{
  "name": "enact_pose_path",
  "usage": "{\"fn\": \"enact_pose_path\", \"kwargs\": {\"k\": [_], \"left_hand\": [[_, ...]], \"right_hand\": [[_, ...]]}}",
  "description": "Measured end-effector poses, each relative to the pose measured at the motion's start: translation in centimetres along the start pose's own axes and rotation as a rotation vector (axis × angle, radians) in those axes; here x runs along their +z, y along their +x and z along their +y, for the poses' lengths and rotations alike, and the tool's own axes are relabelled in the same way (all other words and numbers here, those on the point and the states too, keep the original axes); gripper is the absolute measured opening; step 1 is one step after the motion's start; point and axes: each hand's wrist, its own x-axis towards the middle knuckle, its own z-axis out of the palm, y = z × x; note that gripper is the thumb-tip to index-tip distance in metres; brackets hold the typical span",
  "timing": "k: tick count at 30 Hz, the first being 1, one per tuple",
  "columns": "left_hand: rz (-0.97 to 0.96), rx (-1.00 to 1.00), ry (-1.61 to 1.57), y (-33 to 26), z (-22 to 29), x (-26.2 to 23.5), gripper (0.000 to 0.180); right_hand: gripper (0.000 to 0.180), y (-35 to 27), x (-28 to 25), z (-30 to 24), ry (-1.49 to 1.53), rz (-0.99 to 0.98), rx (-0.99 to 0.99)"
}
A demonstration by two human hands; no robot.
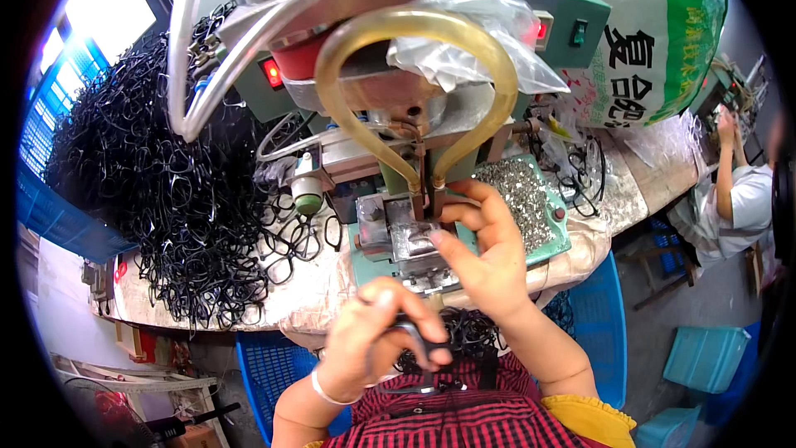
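While the left hand (377,340) hangs just off the near edge of the workbench (315,286), its fingers are curled shut on a black eyeglass frame (419,348), held above the lap over a red checked garment (464,415). Right hand (485,253): raised over the bench's near edge, fingers loosely bent, fingertips (437,239) touching the small metal fixture (410,241) at the base of the green press machine (431,116); whether it pinches anything cannot be told. Tray of tiny silver parts (518,191): just right of the fixture. Heap of black frames (166,166): covering the bench's left end. Amber hose loop (414,41): hanging above the fixture. Blue crate (597,315): below the bench's right side
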Motion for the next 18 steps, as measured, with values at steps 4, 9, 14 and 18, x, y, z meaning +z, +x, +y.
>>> {"fn": "enact_pose_path", "kwargs": {"k": [4, 9, 14, 18], "left_hand": [[-0.031, -0.067, -0.143, 5.0, -2.8, 0.3, 0.033], [0.032, -0.111, -0.285, 3.2, -4.1, 0.9, 0.033], [0.018, -0.082, -0.259, 3.3, -4.2, 0.5, 0.033], [-0.065, -0.075, -0.193, 2.7, -4.0, -0.7, 0.036]], "right_hand": [[0.025, 3.8, -7.2, 3.3, -1.014, 0.207, -0.323], [0.014, -0.3, -12.0, 7.5, -1.197, 0.306, -0.194], [0.012, 2.3, -9.3, 7.0, -1.165, 0.251, -0.304], [0.021, 3.9, -7.2, 7.2, -1.389, 0.086, -0.250]]}}
